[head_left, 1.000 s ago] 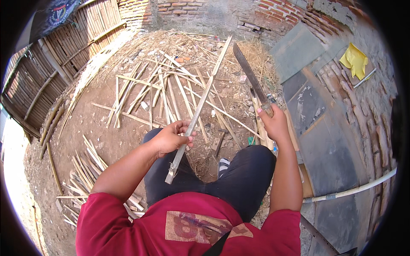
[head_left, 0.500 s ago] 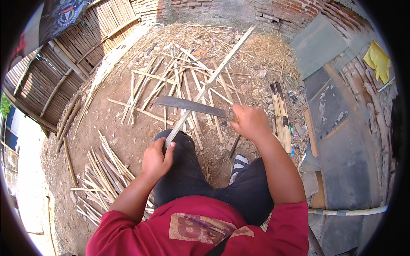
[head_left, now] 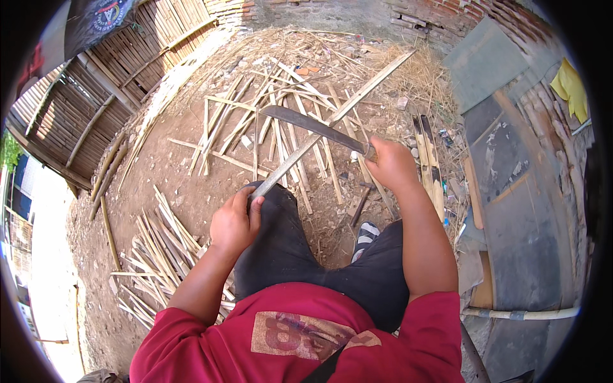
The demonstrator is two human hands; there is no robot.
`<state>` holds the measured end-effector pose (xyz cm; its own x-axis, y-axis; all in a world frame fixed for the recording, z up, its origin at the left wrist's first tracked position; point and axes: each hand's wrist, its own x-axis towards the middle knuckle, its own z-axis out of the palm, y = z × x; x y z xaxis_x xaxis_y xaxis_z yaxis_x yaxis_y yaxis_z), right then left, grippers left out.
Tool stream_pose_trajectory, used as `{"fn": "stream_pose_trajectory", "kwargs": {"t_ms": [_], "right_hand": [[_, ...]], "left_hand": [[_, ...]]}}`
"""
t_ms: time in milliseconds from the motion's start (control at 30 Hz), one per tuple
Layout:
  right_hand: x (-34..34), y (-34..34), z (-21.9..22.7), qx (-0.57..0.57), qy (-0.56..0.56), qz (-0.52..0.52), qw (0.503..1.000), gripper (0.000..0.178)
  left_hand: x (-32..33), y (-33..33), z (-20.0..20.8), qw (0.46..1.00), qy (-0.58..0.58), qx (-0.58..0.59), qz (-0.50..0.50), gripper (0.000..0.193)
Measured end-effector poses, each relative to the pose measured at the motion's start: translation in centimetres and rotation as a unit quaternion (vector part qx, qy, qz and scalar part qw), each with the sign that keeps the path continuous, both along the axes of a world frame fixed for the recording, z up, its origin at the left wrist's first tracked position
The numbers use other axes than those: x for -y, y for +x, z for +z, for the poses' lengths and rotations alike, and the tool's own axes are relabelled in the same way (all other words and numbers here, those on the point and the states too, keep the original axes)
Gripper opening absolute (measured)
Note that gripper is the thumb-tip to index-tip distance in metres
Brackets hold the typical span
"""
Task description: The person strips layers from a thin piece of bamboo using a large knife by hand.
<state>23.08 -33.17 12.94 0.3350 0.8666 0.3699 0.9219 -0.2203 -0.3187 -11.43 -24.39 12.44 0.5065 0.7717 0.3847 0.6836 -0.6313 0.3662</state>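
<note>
My left hand (head_left: 235,220) is closed round the near end of a long split bamboo strip (head_left: 368,90), just above my left knee. The strip slants away toward the far right. In my right hand (head_left: 392,165) is the handle of a machete (head_left: 308,123), its dark, broad blade pointing left. The blade crosses the strip near its middle and appears to lie against it; the exact contact cannot be made out. My right fingers wrap the handle and hide most of it.
Cut strips (head_left: 159,246) are heaped by my left leg, and more loose strips (head_left: 230,121) lie scattered on the dirt ahead. Split dark bamboo pieces (head_left: 431,172) rest to the right, beside dark sheets (head_left: 523,242). A bamboo wall (head_left: 153,51) stands far left, a brick wall (head_left: 440,22) at the back.
The bamboo strip's far end has swung to the right and lower. My right hand has shifted slightly right, and the machete now tilts more, its tip farther up than its handle.
</note>
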Motion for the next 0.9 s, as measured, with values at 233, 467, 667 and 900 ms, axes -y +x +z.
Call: {"fn": "stream_pose_trajectory", "kwargs": {"t_ms": [233, 467, 667, 900], "right_hand": [[-0.3, -3.7, 0.1, 0.083, 0.015, 0.123, 0.989, 0.032], [0.2, -0.7, 0.0, 0.029, -0.016, -0.002, 0.999, 0.029], [0.0, -1.4, -0.5, 0.083, 0.028, 0.071, 0.994, 0.026], [0.4, -0.9, -1.1, 0.043, -0.006, 0.037, 0.998, 0.027]], "left_hand": [[-0.1, -0.5, -0.3, 1.000, 0.010, -0.006, -0.017, 0.030], [-0.6, -0.4, -0.2, 0.999, 0.005, -0.033, -0.002, 0.032], [-0.2, -1.1, -0.5, 0.999, -0.027, -0.022, -0.015, 0.033], [0.2, -1.0, 0.3, 0.995, -0.100, 0.004, -0.021, 0.031]]}}
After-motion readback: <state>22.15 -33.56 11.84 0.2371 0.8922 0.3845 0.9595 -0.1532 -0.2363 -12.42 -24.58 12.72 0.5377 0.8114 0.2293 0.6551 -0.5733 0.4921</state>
